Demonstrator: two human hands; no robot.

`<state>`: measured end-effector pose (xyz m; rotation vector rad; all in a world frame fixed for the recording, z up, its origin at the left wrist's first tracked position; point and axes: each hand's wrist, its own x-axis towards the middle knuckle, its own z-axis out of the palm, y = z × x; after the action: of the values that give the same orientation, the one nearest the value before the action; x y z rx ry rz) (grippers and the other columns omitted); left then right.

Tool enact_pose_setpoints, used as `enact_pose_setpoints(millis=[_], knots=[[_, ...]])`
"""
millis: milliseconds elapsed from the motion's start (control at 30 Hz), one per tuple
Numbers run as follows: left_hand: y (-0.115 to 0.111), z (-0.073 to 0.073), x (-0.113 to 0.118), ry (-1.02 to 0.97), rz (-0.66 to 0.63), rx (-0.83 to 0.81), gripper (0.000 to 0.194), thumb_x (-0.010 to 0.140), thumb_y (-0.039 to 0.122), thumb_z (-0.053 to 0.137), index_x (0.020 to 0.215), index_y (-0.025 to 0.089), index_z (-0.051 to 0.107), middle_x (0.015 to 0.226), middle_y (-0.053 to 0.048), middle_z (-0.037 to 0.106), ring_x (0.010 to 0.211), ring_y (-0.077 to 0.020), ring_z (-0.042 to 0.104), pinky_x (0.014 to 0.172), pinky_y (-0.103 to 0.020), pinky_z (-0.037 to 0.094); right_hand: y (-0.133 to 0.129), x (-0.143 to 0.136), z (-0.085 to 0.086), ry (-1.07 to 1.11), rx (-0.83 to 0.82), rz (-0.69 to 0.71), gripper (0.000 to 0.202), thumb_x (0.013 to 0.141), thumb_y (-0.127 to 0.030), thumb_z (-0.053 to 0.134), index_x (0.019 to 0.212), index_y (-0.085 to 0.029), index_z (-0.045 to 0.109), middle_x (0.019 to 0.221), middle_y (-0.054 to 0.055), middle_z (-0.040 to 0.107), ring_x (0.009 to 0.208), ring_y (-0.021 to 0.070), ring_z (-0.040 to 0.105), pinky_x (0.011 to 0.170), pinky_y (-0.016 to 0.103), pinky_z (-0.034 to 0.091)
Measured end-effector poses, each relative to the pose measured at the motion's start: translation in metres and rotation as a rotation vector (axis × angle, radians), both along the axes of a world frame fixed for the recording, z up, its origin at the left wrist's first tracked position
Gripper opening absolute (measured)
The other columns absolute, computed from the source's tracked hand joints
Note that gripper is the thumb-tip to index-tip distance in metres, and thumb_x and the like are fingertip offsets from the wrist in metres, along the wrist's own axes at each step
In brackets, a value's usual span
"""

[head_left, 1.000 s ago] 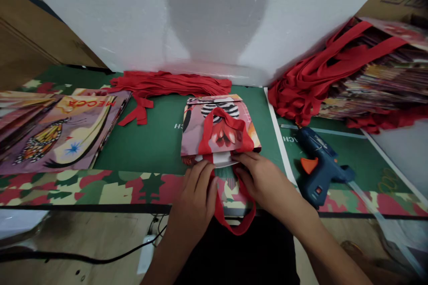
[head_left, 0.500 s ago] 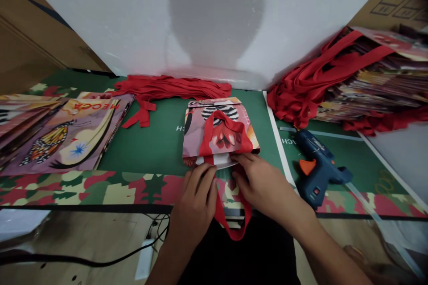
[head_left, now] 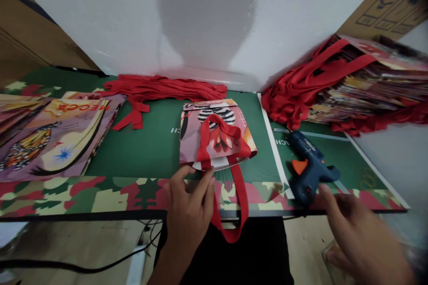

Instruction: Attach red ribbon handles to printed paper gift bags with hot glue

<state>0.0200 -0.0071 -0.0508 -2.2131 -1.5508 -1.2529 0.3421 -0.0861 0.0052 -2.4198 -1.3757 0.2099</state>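
A printed paper bag (head_left: pixel 190 142) lies flat on the green board, with a red ribbon handle (head_left: pixel 216 120) looped over its face. Another red ribbon loop (head_left: pixel 243 200) hangs from its near side past the board's edge. My left hand (head_left: pixel 189 205) rests with fingers apart at the bag's near edge, fingertips touching it. Off to the right, my right hand (head_left: pixel 363 234) is blurred, thumb apart from its bent fingers and nothing visible in it. It is close to the grip of a blue glue gun (head_left: pixel 309 162) with an orange trigger, which lies on the board.
Flat printed bags (head_left: pixel 76 138) are stacked at left. A bundle of red ribbons (head_left: pixel 167 87) lies along the white wall (head_left: pixel 284 18). A tall pile of bags with red handles (head_left: pixel 364 84) stands at right. A black cable (head_left: pixel 83 269) runs below the board.
My right hand has left the bag and moved right toward the glue gun. My left hand stays at the bag's near edge. The view has shifted slightly.
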Motion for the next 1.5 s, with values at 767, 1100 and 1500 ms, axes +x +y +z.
enact_pose_setpoints(millis=[767, 1100, 1500], knots=[[-0.001, -0.004, -0.001, 0.007, 0.048, -0.059, 0.03, 0.099, 0.019, 0.073, 0.126, 0.026, 0.083, 0.124, -0.014, 0.046, 0.113, -0.0297, 0.053, 0.1, -0.051, 0.048, 0.001, 0.012, -0.006, 1.42, 0.304, -0.299, 0.057, 0.069, -0.029, 0.097, 0.119, -0.024, 0.071, 0.086, 0.003, 0.072, 0.069, 0.0196, 0.07, 0.059, 0.025, 0.064], [0.004, 0.0, 0.006, -0.101, 0.072, -0.009, 0.031, 0.091, 0.009, 0.079, 0.118, 0.025, 0.082, 0.153, -0.016, 0.036, 0.153, -0.0441, 0.036, 0.124, -0.068, 0.039, 0.006, -0.02, 0.024, 1.529, 0.205, 0.01, 0.036, 0.082, -0.045, 0.085, 0.113, -0.029, 0.075, 0.073, 0.004, 0.059, 0.062, 0.0221, 0.052, 0.056, 0.037, 0.054], [0.016, 0.006, 0.011, -0.171, 0.012, 0.011, 0.011, 0.092, 0.008, 0.079, 0.095, 0.018, 0.076, 0.148, -0.016, 0.043, 0.153, -0.0433, 0.044, 0.117, -0.067, 0.052, -0.006, -0.049, 0.009, 1.334, 0.023, 0.072, 0.05, 0.082, -0.053, 0.087, 0.118, -0.021, 0.074, 0.085, 0.006, 0.071, 0.065, 0.0205, 0.058, 0.066, 0.034, 0.045]])
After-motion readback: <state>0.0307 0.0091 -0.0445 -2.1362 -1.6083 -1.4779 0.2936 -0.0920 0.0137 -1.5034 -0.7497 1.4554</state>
